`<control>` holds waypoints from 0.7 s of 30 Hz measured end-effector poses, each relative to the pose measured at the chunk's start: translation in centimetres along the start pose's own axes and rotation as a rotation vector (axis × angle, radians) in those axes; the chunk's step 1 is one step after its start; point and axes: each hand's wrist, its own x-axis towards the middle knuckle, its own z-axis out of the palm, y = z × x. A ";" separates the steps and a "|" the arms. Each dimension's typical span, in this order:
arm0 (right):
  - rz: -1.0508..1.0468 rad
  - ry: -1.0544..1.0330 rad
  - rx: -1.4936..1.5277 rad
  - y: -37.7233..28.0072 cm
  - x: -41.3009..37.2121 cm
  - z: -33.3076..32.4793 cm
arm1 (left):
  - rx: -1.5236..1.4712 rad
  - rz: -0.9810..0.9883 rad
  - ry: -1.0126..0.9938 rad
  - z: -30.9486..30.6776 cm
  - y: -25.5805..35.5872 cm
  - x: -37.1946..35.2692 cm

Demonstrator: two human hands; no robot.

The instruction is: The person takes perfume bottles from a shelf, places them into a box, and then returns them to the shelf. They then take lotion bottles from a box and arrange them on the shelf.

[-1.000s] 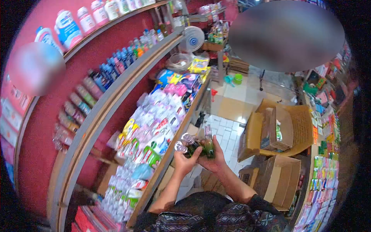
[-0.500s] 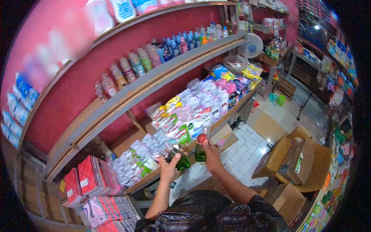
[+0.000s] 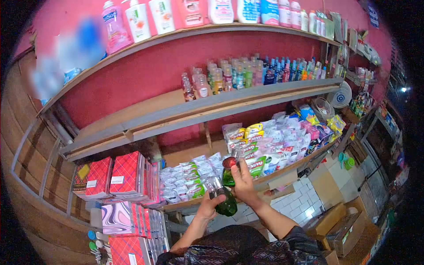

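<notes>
Two green glass bottles with clear caps are in my hands, held up before the lower shelf. My left hand (image 3: 209,207) is wrapped around one bottle (image 3: 227,206), tilted with its clear cap toward the upper left. Close beside it, my right hand (image 3: 244,183) grips the other bottle (image 3: 228,178), which shows red beneath its clear cap and stands nearly upright. Fingers cover part of each bottle, and their labels cannot be read. Behind the bottles lie plastic soap packets (image 3: 194,174) in rows.
The middle shelf (image 3: 159,117) bears rows of spray bottles (image 3: 238,77). Lotion bottles (image 3: 161,17) line the top shelf. Red patterned books (image 3: 126,174) are stacked at left. Cardboard boxes (image 3: 342,229) sit on the floor at right, near a green cup (image 3: 349,163).
The view has swung left, bringing more of the shelves and books into sight. My hands have drawn closer together, each still holding its green bottle.
</notes>
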 end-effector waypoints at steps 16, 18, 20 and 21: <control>0.000 -0.364 -0.027 -0.8 10.2 10.4 | 0.095 0.102 -0.170 -11.0 13.9 3.0; 0.028 -0.369 -0.102 -1.4 11.8 11.0 | 0.097 0.119 -0.189 -12.0 15.0 3.9; 0.012 -0.360 -0.165 -2.6 13.0 12.0 | 0.081 0.129 -0.175 -13.4 15.4 4.7; -0.009 -0.377 -0.178 -2.9 13.7 12.4 | 0.060 0.160 -0.182 -13.5 15.8 4.8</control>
